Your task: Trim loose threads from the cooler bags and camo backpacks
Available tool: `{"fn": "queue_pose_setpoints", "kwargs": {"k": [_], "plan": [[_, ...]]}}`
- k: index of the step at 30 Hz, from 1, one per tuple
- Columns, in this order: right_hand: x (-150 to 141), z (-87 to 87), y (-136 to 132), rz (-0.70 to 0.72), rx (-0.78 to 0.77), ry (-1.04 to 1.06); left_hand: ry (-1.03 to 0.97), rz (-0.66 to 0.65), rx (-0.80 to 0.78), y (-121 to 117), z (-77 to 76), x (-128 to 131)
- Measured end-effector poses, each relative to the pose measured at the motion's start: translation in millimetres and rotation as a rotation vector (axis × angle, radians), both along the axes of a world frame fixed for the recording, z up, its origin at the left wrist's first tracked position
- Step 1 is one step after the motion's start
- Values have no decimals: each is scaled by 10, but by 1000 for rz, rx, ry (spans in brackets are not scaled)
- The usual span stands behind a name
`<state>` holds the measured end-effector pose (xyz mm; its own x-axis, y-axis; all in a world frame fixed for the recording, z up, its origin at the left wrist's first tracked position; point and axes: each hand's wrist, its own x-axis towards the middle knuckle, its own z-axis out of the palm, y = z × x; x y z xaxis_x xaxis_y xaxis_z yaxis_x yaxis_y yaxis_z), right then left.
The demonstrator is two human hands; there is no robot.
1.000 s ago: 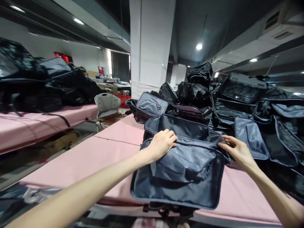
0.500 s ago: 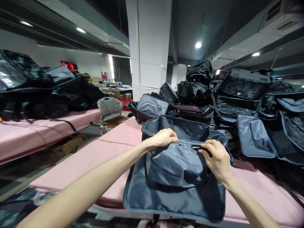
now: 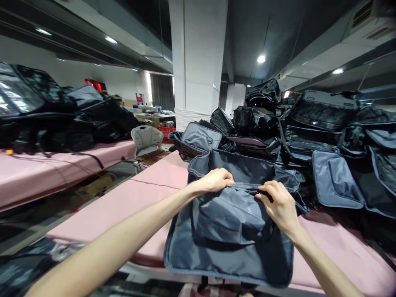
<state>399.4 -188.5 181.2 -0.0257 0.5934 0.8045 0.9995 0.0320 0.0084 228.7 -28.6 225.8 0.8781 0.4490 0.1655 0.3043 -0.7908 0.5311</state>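
A dark grey-blue fabric bag [image 3: 229,264] lies unfolded in front of me, its lining outward and its flap hanging over the table's near edge. A baggy lining pocket [image 3: 230,216] bulges from the flap. My left hand [image 3: 218,180] pinches the seam along the pocket's top edge. To its right, my right hand [image 3: 280,206] is closed round small black thread snips [image 3: 268,195], mostly covered by my fingers. Their thin tip points left and lies at the same seam.
The bag rests on a pink-covered table [image 3: 145,206]. Behind and to the right, several dark bags [image 3: 315,111] are piled up. Another pink table [image 3: 117,150] with bags stands left, near a grey chair [image 3: 147,142]. A white pillar [image 3: 199,62] rises behind.
The snips have shifted slightly left along the seam with my right hand. My left hand keeps its pinch. The whole view has swung slightly.
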Motion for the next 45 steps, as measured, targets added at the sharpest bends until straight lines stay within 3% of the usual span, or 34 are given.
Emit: {"fn": "queue_pose_setpoints", "kwargs": {"k": [7, 11, 19, 26, 34, 40, 45], "plan": [[84, 10, 14, 74, -63, 102, 10, -4, 17, 1, -4, 8], [153, 13, -42, 62, -17, 89, 5, -8, 8, -8, 7, -2], [27, 42, 23, 87, -38, 43, 18, -4, 19, -16, 12, -15], [73, 60, 12, 121, -68, 138, 4, -11, 19, 5, -14, -7], [21, 53, 13, 82, -63, 54, -2, -14, 25, 15, -20, -3], [8, 61, 35, 123, -54, 115, -3, -29, 36, 13, -24, -5], [-61, 36, 63, 82, -12, 16, -5, -9, 32, 4, -14, -20]]}}
